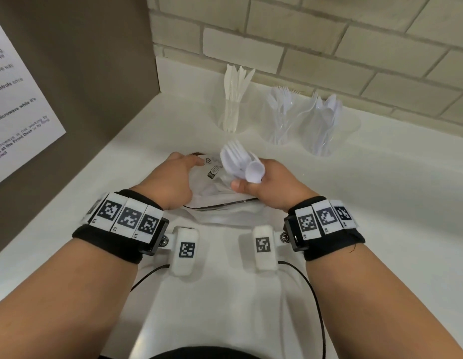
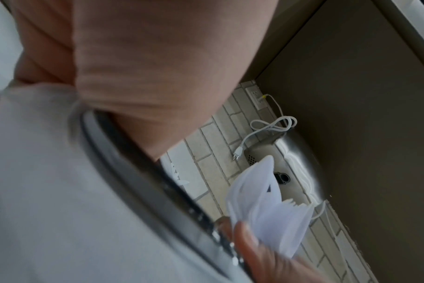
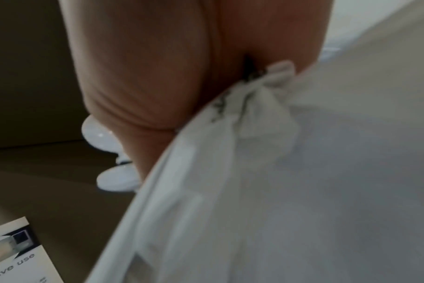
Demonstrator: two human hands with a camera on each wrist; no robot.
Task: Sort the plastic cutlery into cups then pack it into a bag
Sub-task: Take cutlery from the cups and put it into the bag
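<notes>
right hand (image 1: 264, 177): curled round a bunch (image 1: 238, 161) of white forks and spoons, heads fanned up and away from the person; grip is narrow and full.
left hand (image 1: 173, 177): lies on the bag (image 1: 215, 174), fingers over its far edge; whether it pinches the plastic or only presses it i cannot tell.
bag: clear plastic with a printed label, flat on the surface just in front of the person, between the two hands; its zip edge runs below the hands.
knives cup (image 1: 229, 110): clear, upright, near the back wall, holds knives.
forks cup (image 1: 279, 117): clear, upright, just beside the third, holds forks.
spoons cup (image 1: 321, 125): clear, upright, rightmost, holds spoons.
task state: judged to be in the packing stage, the bunch at the bag's mouth.
risk, spill: the bunch is fanned and smooth; a slack grip would likely let pieces slide out onto the surface.
risk, snag: fork tines could catch the thin plastic if pushed in heads first.
risk, mouth: if the left hand does not hold the opening apart, the bunch may push the bag along instead of entering.
risk, cups: light and top-heavy; a knock from a passing wrist could tip them.
surface (image 1: 354, 203): white, smooth, running into a corner.
room: pale brick-pattern tile (image 1: 328, 47) behind the cups; brown panel (image 1: 83, 73) at left with a printed microwave notice (image 1: 18, 99); the left wrist view shows a wall socket (image 2: 257, 97) and a loose white cord (image 2: 266, 128).
</notes>
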